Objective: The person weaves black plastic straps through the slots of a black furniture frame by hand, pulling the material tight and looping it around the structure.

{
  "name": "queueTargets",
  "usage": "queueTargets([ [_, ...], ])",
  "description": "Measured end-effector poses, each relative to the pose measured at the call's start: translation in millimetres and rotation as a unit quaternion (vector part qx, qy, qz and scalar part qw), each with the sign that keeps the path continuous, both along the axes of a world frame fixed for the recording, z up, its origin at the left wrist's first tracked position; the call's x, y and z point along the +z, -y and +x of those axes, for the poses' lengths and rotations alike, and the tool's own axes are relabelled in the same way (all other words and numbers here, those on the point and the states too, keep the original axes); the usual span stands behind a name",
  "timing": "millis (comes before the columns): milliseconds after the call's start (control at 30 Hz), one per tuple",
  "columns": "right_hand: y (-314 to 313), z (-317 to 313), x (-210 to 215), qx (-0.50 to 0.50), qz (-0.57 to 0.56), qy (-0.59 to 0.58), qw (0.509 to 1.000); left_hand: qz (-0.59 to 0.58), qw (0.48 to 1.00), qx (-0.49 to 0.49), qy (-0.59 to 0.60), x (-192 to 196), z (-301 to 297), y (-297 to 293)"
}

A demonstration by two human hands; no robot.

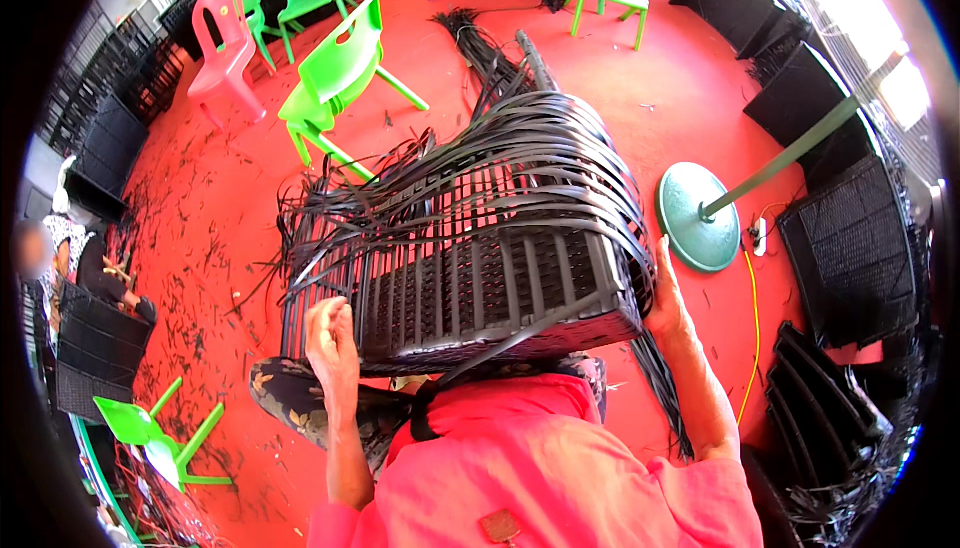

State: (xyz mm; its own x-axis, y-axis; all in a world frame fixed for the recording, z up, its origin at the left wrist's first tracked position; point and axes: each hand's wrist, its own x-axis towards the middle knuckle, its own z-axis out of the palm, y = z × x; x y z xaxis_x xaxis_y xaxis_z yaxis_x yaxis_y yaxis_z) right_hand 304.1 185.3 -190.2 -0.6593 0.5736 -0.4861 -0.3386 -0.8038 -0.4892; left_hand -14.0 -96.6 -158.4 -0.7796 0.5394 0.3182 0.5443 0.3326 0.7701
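Note:
Across my lap lies a half-woven black wicker furniture piece, a bar frame with a tight weave on its near part. Loose black plastic strips drape over its top and far side in a thick bundle. My left hand is closed at the near left corner, its fingers curled; whatever they pinch cannot be made out. Against the right end rests my right hand, one finger stretched upward along the side and the others partly hidden. One flat strip runs slantwise over the near edge toward my waist.
Green chairs and a red chair stand far left; another green chair lies tipped near left. A green round stand base with a pole is at right, beside a yellow cable. Black woven panels line the edges. A person sits far left.

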Motion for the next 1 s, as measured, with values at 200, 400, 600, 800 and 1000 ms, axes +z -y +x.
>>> queueTargets([
  [200, 11.7, 21.9, -37.7, -0.154, 0.251, 0.139, 0.945, 0.045, 0.935, -0.329, -0.125, 87.4, 66.0, -49.0],
  [400, 68.1, 26.4, 48.0, -0.145, 0.53, 0.211, 0.809, -0.012, 0.894, -0.386, -0.227, 100.7, 95.1, -85.2],
  [600, 74.5, 6.9, 85.0, -0.032, 0.745, 0.253, 0.616, -0.054, 0.913, -0.398, -0.069, 116.4, 92.0, -82.8],
  [800, 71.3, -3.7, 79.5, -0.04, 0.742, 0.219, 0.633, -0.111, 0.901, -0.411, -0.082, 134.4, 84.8, -79.8],
  [1000, 70.5, -7.5, 75.4, -0.069, 0.741, 0.181, 0.643, -0.16, 0.884, -0.425, -0.11, 138.8, 96.7, -89.6],
])
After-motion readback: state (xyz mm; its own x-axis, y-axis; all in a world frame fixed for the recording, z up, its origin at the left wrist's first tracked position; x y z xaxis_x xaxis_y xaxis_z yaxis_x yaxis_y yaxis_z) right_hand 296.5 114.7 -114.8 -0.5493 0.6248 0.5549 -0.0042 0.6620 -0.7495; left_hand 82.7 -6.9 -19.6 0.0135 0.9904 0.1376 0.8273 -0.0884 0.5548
